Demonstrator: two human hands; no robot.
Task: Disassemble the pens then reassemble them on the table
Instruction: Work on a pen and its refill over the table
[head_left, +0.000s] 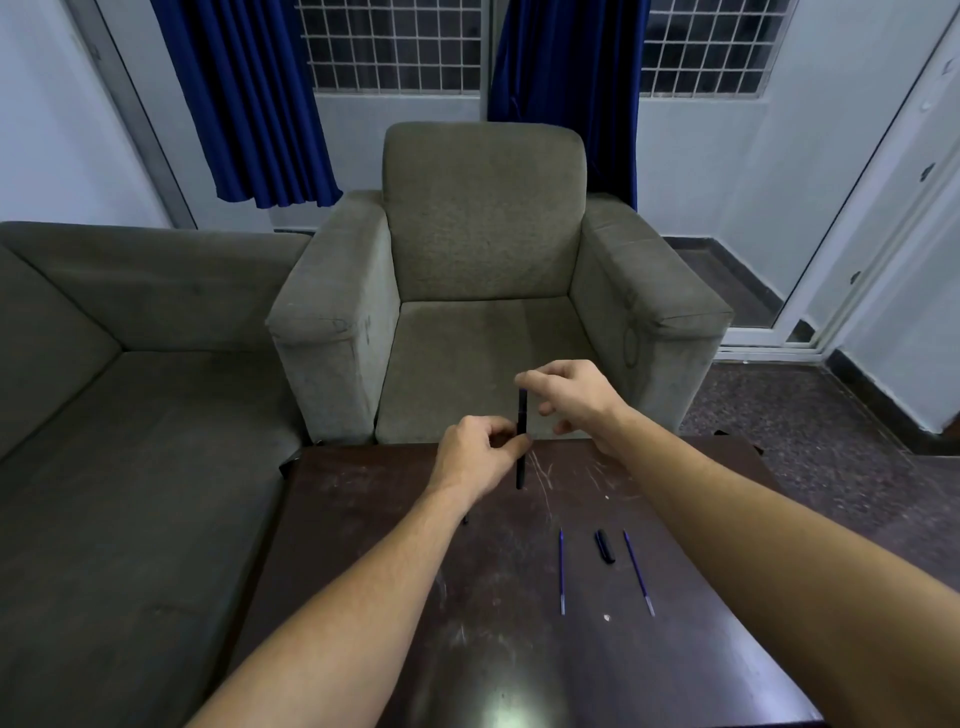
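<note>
A black pen (521, 457) stands upright above the far part of the dark table (493, 623). My left hand (475, 457) pinches its middle from the left. My right hand (571, 397) grips its top end between thumb and forefinger. On the table nearer me lie two thin blue refills (562, 571) (639, 571), and between them a short black pen cap (605, 545). A small dark piece (465, 519) shows just under my left wrist; what it is I cannot make out.
A grey armchair (483, 291) stands right behind the table's far edge, a grey sofa (104, 389) to the left. The table top is scratched. Dark stone floor and a white door frame lie to the right.
</note>
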